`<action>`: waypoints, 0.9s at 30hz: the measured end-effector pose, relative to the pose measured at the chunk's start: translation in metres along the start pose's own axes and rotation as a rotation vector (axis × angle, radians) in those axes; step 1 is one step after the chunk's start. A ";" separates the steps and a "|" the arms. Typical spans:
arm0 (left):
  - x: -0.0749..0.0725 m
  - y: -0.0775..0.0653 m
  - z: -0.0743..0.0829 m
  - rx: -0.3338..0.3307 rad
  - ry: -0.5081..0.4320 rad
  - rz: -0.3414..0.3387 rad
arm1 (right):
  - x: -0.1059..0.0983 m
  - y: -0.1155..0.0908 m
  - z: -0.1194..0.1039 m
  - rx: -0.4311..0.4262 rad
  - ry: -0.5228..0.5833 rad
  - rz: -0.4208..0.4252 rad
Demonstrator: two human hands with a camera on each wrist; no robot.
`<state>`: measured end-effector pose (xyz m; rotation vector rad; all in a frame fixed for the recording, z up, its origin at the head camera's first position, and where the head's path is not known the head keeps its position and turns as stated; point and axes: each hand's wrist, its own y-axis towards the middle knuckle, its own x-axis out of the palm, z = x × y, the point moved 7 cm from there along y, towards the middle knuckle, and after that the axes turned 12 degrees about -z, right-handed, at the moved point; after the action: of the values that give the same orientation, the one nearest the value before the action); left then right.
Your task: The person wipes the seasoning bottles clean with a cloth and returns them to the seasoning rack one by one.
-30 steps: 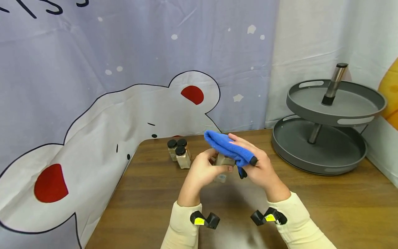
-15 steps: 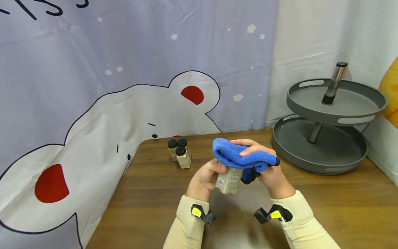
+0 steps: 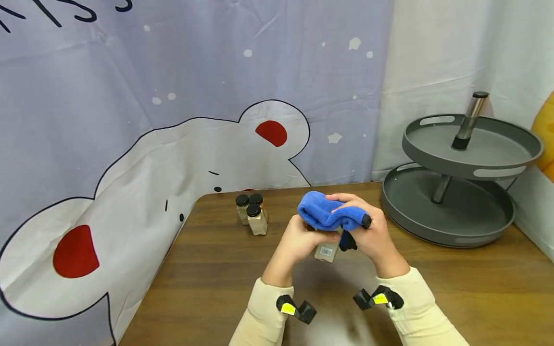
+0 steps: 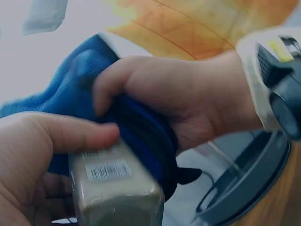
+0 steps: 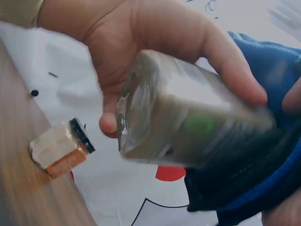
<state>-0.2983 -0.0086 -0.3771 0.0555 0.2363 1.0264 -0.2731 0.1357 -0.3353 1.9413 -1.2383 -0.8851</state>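
A square pepper jar (image 3: 325, 252) filled with pale powder is gripped by my left hand (image 3: 298, 242), its thumb across the side beside the barcode label. In the left wrist view, the base of the jar (image 4: 120, 197) points toward the camera. My right hand (image 3: 371, 225) holds a folded blue cloth (image 3: 322, 212) with dark edging, wrapped over the jar's upper end. The cloth hides the lid. From the right wrist view, the jar (image 5: 193, 113) lies tilted in the left hand (image 5: 155, 28), its far end tucked into the blue cloth (image 5: 268, 66).
Three similar spice jars (image 3: 257, 223) with black lids stand close together at the table's back left. On the right stands a grey two-tier round tray (image 3: 459, 238) with a metal post. A patterned curtain (image 3: 195, 158) hangs behind the wooden table (image 3: 207, 288).
Both hands have shifted right over the last second. The jar has been turned, its printed label showing half a second ago and the barcode side now; the cloth stays over its top.
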 end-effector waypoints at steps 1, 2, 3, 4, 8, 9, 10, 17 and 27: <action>-0.002 -0.001 -0.001 -0.025 0.088 0.048 | 0.000 -0.001 0.003 0.027 -0.044 0.013; -0.003 -0.001 -0.001 -0.048 0.188 0.094 | 0.000 -0.001 0.006 0.055 -0.100 0.028; -0.003 -0.001 -0.001 -0.071 0.291 0.128 | 0.001 -0.002 0.009 0.088 -0.168 0.044; -0.003 -0.001 -0.001 -0.090 0.404 0.162 | 0.002 -0.002 0.012 0.127 -0.253 0.062; 0.001 0.001 0.001 -0.124 0.812 0.246 | 0.008 -0.006 0.020 0.268 -0.516 0.115; 0.001 0.001 0.001 -0.126 0.872 0.259 | 0.009 -0.007 0.021 0.286 -0.552 0.124; 0.001 0.001 0.002 -0.126 0.906 0.266 | 0.010 -0.008 0.021 0.290 -0.575 0.133; -0.012 -0.002 0.000 -0.113 0.585 0.162 | 0.014 -0.005 0.010 0.163 -0.533 0.117; -0.021 0.003 -0.007 0.009 0.129 -0.073 | 0.009 0.000 0.001 -0.007 0.031 0.115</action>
<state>-0.3123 -0.0252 -0.3801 -0.0110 0.3581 0.9575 -0.2706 0.1268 -0.3378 1.8507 -1.3130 -0.7970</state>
